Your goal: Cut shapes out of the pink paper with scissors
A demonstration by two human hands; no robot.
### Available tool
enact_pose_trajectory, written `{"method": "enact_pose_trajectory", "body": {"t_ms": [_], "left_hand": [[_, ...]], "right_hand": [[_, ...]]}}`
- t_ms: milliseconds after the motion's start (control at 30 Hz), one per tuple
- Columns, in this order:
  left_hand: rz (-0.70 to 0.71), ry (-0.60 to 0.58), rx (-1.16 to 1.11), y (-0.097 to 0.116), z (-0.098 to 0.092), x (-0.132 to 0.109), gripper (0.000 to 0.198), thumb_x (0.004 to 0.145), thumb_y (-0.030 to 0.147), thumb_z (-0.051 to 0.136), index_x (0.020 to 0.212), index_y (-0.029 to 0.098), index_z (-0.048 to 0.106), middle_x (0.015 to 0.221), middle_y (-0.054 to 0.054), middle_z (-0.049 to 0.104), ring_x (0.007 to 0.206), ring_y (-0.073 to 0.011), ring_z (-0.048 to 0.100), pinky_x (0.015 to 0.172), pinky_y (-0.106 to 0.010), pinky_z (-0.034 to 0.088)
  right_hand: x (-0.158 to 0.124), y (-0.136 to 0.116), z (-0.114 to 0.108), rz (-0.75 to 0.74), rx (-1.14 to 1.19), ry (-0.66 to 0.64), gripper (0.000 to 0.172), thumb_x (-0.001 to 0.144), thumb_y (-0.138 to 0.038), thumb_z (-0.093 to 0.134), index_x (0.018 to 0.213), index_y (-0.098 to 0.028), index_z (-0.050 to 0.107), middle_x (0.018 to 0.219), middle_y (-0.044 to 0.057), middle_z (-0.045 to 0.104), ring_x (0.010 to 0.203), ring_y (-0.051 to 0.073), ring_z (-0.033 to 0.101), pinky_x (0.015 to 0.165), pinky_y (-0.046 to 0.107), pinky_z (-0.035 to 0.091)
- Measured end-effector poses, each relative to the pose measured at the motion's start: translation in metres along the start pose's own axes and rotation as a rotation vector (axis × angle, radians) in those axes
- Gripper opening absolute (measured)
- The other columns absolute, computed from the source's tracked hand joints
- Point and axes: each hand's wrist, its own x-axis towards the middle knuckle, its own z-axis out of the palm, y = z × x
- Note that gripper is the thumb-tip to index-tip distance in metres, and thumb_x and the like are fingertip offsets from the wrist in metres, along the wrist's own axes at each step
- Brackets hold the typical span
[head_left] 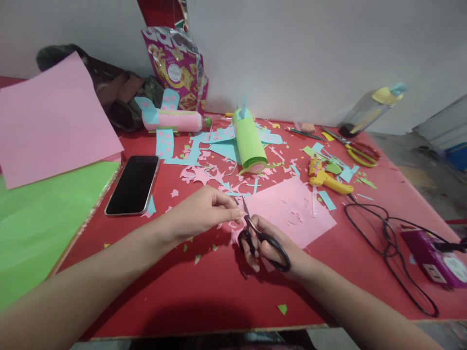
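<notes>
My right hand (272, 240) has its fingers through the black handles of a pair of scissors (274, 253). The blades point away from me and stand slightly apart. Just left of the blades, my left hand (209, 209) is closed in a pinch, its fingertips next to the metal. Anything between those fingertips is too small to make out. Under and beyond my right hand lies a sheet of pink paper (292, 209) with cut-outs on it. Pink scraps (206, 175) are scattered past my left hand.
Farther back are a green paper-wrapped tube (250, 138) with blue wings and a pink-wrapped bottle (178, 120). A phone (134, 184) lies left. Right are a yellow glue gun (330, 182), its looping cable (386, 243), a purple power box (434, 257) and more scissors (361, 151).
</notes>
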Motion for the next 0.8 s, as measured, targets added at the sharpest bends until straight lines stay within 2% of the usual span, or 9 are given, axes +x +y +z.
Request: {"method": "enact_pose_trajectory", "body": {"t_ms": [267,500,800], "left_hand": [[-0.034,0.066,-0.104,-0.001,0.01,0.0,0.021,0.068,0.029,0.056,0.053,0.014,0.054,0.05,0.004,0.047,0.053,-0.0091,0.044,0.054,-0.021,0.035],[-0.01,0.149,-0.233,-0.002,0.023,-0.002,0.021,0.07,0.029,0.051,0.054,0.015,0.047,0.054,0.004,0.047,0.054,-0.009,0.045,0.056,-0.021,0.036],[-0.017,0.134,-0.41,-0.005,0.034,-0.002,0.02,0.075,0.027,0.048,0.058,0.015,0.046,0.055,0.004,0.049,0.055,-0.0094,0.049,0.059,-0.023,0.039]], "right_hand": [[0.0,0.004,0.002,-0.025,0.011,0.051,0.036,0.071,-0.045,0.058,0.075,-0.021,0.032,0.069,-0.005,0.045,0.046,0.005,0.045,0.043,0.023,0.041],[0.001,0.007,0.002,-0.046,-0.018,0.083,0.035,0.071,-0.046,0.057,0.077,-0.021,0.032,0.07,-0.005,0.045,0.048,0.006,0.045,0.042,0.023,0.042],[-0.001,0.01,-0.001,-0.046,-0.076,0.089,0.033,0.073,-0.047,0.054,0.078,-0.021,0.033,0.073,-0.004,0.046,0.05,0.006,0.05,0.045,0.021,0.04]]}}
